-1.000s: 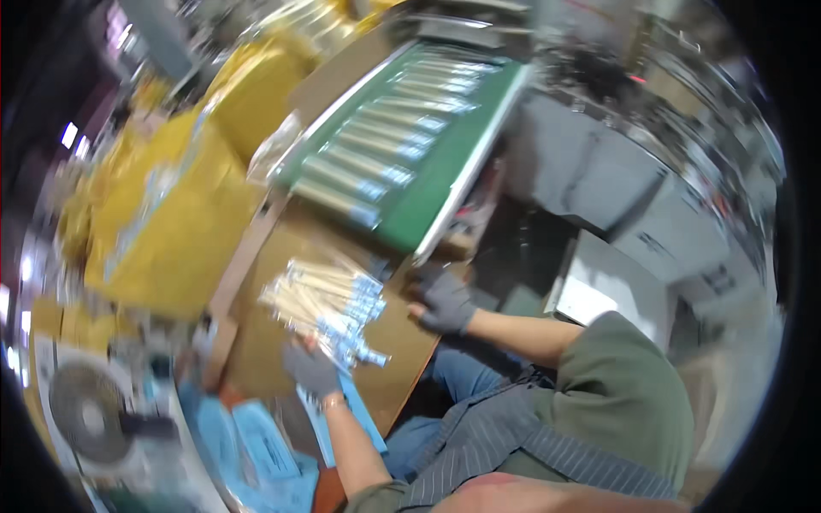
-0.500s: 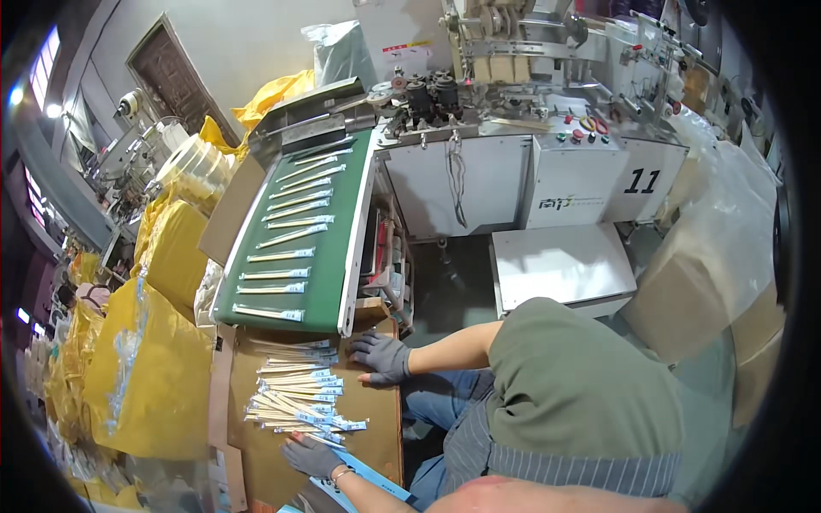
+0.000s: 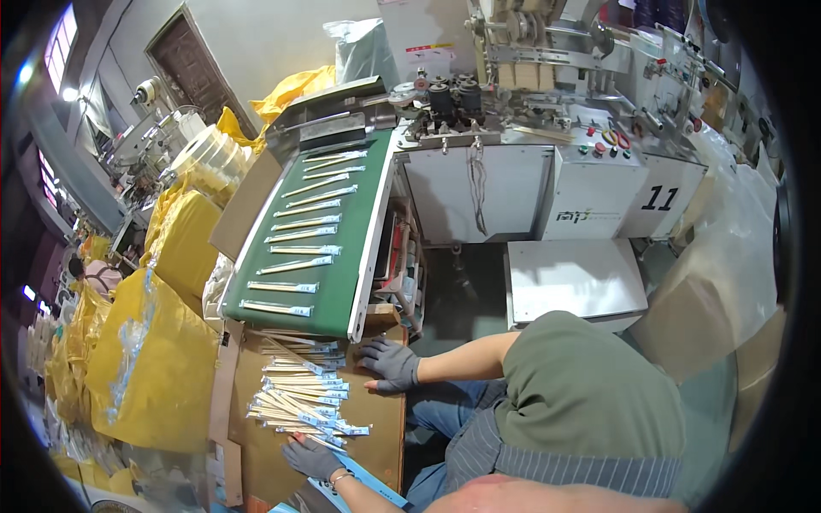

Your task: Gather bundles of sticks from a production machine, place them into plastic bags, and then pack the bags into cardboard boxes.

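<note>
Many wrapped pairs of chopsticks (image 3: 299,389) with blue-printed ends lie in a loose pile on a brown board (image 3: 376,445). More packs (image 3: 299,262) lie crosswise in a spaced row on the green conveyor belt (image 3: 333,295), which slopes down to the pile. My right hand (image 3: 389,363), in a grey glove with bare fingertips, rests open at the pile's blue-ended side, just below the belt's end. Gloved the same way, my left hand (image 3: 313,457) lies flat at the pile's near edge, fingers stretched out. Light-blue printed strips (image 3: 369,479) lie beside my left wrist.
Cardboard sides (image 3: 224,393) border the board on the left. Beyond them stand large yellow plastic bags (image 3: 154,359). A white machine cabinet (image 3: 590,201) with buttons and scissors on top stands at the back, a low white box (image 3: 577,278) before it. Clear plastic sheeting (image 3: 710,274) hangs at right.
The view has shifted slightly. Packs on the belt have moved down toward the board, and the lowest one has left the belt. A slanting pack now lies atop the pile's far end.
</note>
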The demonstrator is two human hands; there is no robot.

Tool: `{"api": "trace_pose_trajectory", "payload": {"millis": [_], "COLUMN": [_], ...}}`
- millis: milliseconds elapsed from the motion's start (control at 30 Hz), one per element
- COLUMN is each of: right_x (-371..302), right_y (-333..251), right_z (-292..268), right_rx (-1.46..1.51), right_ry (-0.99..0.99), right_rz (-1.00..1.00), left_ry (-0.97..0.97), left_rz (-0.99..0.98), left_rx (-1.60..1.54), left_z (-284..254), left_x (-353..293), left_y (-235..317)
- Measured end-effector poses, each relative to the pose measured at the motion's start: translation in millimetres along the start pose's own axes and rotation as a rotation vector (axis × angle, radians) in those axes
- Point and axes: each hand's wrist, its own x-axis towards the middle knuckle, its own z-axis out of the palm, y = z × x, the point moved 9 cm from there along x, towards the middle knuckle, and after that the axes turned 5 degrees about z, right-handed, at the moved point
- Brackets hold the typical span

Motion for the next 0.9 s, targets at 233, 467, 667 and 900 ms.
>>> {"api": "trace_pose_trajectory", "payload": {"millis": [233,467,667,900], "right_x": [-0.3,0.1,-0.2,-0.9], "right_y": [2.1,1.8,-0.1,2.8], "right_z": [0.6,0.2,1.9,1.9], "right_rx": [0.029,0.029,0.017,-0.006], "right_ry": [0.020,-0.014,0.027,-0.015], "right_rz": [-0.003,0.014,-0.001,0.030], "left_ry": [-0.011,-0.010,0.014,0.025], "left_rz": [-0.003,-0.010,-0.010,0.021], "left_rx": [-0.018,-0.023,-0.006,0.016], "left_z": [2.4,0.4,2.6,7.7], "left_x": [-0.4,-0.1,0.0,1.0], "left_y": [-0.8,1.3,-4.9,-5.5]}}
